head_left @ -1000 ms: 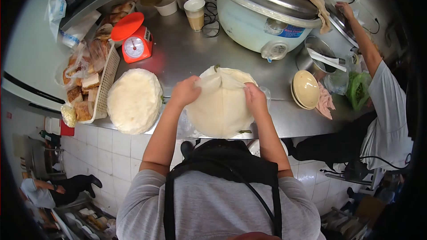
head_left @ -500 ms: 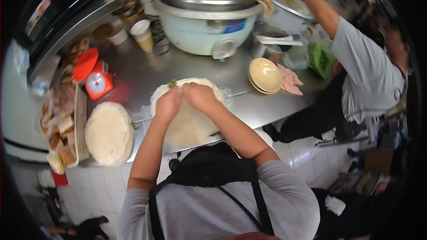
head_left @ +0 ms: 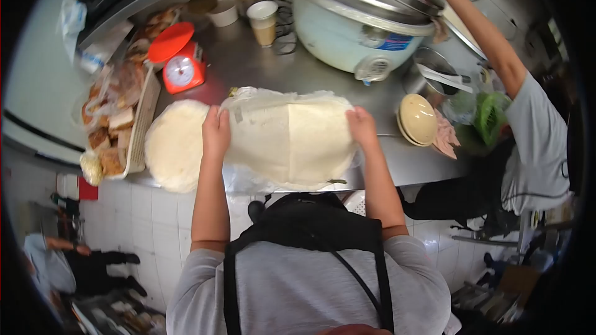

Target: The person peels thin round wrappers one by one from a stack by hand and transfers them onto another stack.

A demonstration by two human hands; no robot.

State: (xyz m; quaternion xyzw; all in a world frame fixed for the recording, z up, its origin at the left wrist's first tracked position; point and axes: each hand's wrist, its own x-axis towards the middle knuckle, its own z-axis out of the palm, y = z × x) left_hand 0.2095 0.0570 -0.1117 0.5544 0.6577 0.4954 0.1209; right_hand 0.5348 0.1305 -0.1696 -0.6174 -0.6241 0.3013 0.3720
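A wide sheet of thin, pale dough wrappers (head_left: 320, 142) lies at the counter's front edge. Its left half looks thinner and translucent, its right half whiter, with a straight line between them. My left hand (head_left: 216, 131) is closed on the left edge, and my right hand (head_left: 362, 128) pinches the right edge. Clear plastic film (head_left: 248, 180) shows under the sheet. To the left, a round stack of wrappers (head_left: 174, 146) sits partly behind my left hand. A small dark green scrap (head_left: 337, 181) lies by the sheet's lower edge.
A red dial scale (head_left: 183, 71), a bread basket (head_left: 139, 127) and a paper cup (head_left: 263, 25) stand leftward. Behind is a large rice cooker (head_left: 347, 31); rightward are stacked bowls (head_left: 417, 119) and a steel pot (head_left: 428, 77). A co-worker's arm (head_left: 484, 37) reaches over the cooker.
My hands have moved apart from close together at the sheet's far edge to its two sides. The co-worker has brought a metal lid over the cooker. The view has shifted.
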